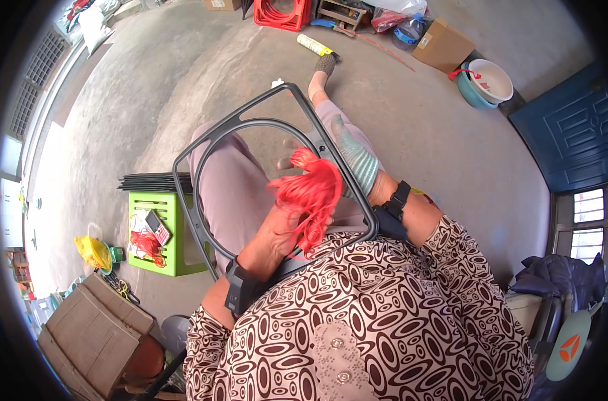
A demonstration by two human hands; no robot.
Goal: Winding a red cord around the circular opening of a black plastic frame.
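A black frame [249,121] with a large rounded opening lies tilted across my lap. My left hand [275,234], at the opening's near side, is closed around a loose bundle of red cord [308,187]. The strands fan out over its fingers and partly hide them. My right hand [358,162], in a teal and grey striped glove, is at the frame's right bar, which crosses in front of it. Blurred bare fingertips show through the opening beside the red bundle; the rest of those fingers are hidden. Each wrist wears a black strapped device.
At left, a green plastic stool [177,257] bears stacked black frames [155,182], red cord [145,244] and a calculator [158,227]. Cardboard [96,334] lies lower left. At the back are a red crate [282,17], a carton [444,45] and basins [491,80]. A blue door [571,127] stands right.
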